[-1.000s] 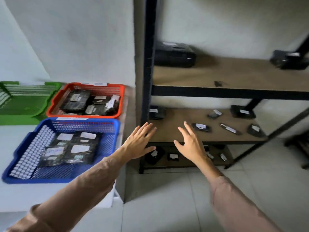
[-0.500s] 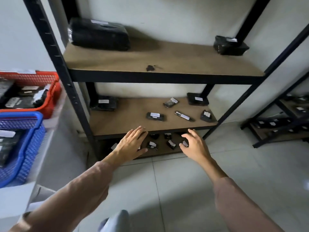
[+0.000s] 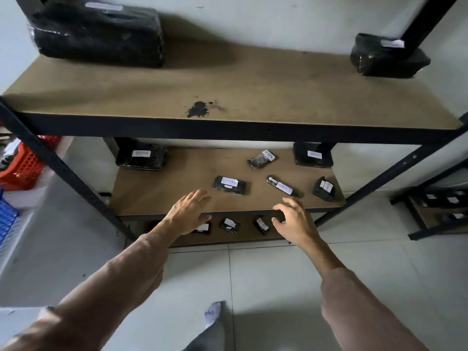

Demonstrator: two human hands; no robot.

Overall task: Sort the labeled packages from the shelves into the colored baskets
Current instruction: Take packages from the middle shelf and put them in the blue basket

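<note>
Black wrapped packages with white labels lie on a black metal shelf unit. On the middle shelf (image 3: pixel 157 196) a flat package (image 3: pixel 229 185) sits just beyond my left hand (image 3: pixel 188 214), which reaches forward with straight fingers and holds nothing. My right hand (image 3: pixel 293 219) hovers at the shelf's front edge, fingers loosely curled and empty, near a slim package (image 3: pixel 281 186). Several more packages lie further back and right. A large package (image 3: pixel 98 34) and a smaller one (image 3: pixel 388 57) rest on the top shelf. Small packages (image 3: pixel 229 225) lie on the bottom shelf.
The red basket (image 3: pixel 24 165) and the blue basket (image 3: pixel 6 219) show at the left edge behind a black shelf post (image 3: pixel 63 168). A second low shelf (image 3: pixel 438 206) with packages stands at the right. Pale floor tiles lie below, with my socked foot (image 3: pixel 212 314) on them.
The view has swung right from the baskets to the shelves and moved closer. Both hands have stayed extended and empty, now over the front of the middle shelf.
</note>
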